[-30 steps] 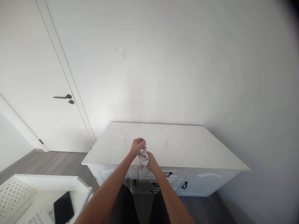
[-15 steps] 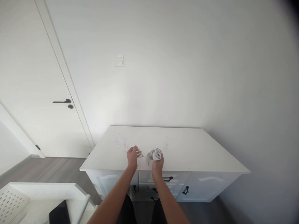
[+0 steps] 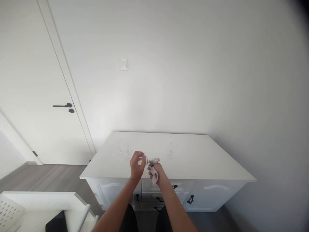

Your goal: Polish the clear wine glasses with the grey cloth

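Note:
My left hand (image 3: 136,164) is curled around a small clear glass (image 3: 143,160), held over the front of the white sideboard top (image 3: 207,161). My right hand (image 3: 154,169) is closed on a crumpled grey cloth (image 3: 154,174), right beside the glass and touching it. Two clear stemmed glasses (image 3: 123,147) stand on the top at the left. Another clear glass (image 3: 172,148) stands to the right of my hands.
The sideboard has drawers and doors with black handles (image 3: 190,200). A white door with a dark lever handle (image 3: 63,105) is at the left. A light switch (image 3: 123,64) sits on the wall. A white perforated tray (image 3: 36,206) with a dark object is at the lower left.
The hands first drew apart over the sideboard top, then came back together. The cloth, bunched above my right fist half a second ago, now hangs below it against the glass.

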A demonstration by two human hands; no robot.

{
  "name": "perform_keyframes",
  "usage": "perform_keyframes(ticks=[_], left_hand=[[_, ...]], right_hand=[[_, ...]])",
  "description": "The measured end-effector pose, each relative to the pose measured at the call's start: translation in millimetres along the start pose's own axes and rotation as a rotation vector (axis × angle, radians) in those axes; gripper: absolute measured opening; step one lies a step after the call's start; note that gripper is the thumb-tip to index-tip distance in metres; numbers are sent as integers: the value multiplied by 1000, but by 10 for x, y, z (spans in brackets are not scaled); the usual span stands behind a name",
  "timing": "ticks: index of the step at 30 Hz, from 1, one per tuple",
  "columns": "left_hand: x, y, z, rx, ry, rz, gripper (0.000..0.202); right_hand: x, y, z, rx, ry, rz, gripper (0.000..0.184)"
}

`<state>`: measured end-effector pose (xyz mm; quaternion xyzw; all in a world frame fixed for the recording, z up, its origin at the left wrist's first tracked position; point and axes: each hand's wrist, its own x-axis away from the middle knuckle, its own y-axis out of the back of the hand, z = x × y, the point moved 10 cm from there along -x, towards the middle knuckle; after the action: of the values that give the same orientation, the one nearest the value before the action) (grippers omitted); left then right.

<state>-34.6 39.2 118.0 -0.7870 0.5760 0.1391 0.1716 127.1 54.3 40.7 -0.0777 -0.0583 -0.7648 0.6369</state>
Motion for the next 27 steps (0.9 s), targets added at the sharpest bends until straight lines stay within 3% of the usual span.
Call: perform_keyframes(ticks=[2, 3, 6, 8, 9, 11, 13, 15, 17, 19, 21, 23, 25, 27], left_hand=[[-23, 13, 19, 26, 48, -35, 22], [-17, 46, 126, 73, 133, -99, 23], [139, 50, 668, 263, 537, -266, 22], [280, -30, 944, 358, 779, -278, 19], [306, -39, 989, 370, 823, -272, 19], [230, 58, 865, 293, 703, -277, 19], [83, 163, 460, 112, 376, -245, 20], [30, 52, 6, -50, 68, -84, 18], [64, -121, -271, -117, -95, 76, 16], [60, -133, -345, -120, -107, 68, 15], [8, -3, -215, -78, 27, -76, 17], [-1, 94, 102, 47, 280, -195, 18], [94, 58, 474, 220, 584, -223, 17], [242, 11, 699, 321, 788, -229, 17]], right_hand=[[61, 65, 32, 45, 76, -84, 12], [125, 137, 106, 108, 166, -165, 11], [420, 239, 476, 401, 550, -346, 22], [514, 148, 615, 509, 715, -271, 24], [494, 112, 621, 492, 722, -199, 24], [318, 87, 464, 327, 528, -52, 18], [145, 14, 144, 132, 209, 80, 17], [97, -105, -120, 34, -12, 185, 28], [95, -115, -189, 54, -24, 185, 33], [115, 9, -138, 87, 56, 77, 29], [188, 204, 37, 210, 216, -92, 17], [313, 307, 279, 405, 408, -217, 18], [443, 272, 513, 563, 611, -261, 26], [489, 219, 633, 538, 709, -246, 26]])
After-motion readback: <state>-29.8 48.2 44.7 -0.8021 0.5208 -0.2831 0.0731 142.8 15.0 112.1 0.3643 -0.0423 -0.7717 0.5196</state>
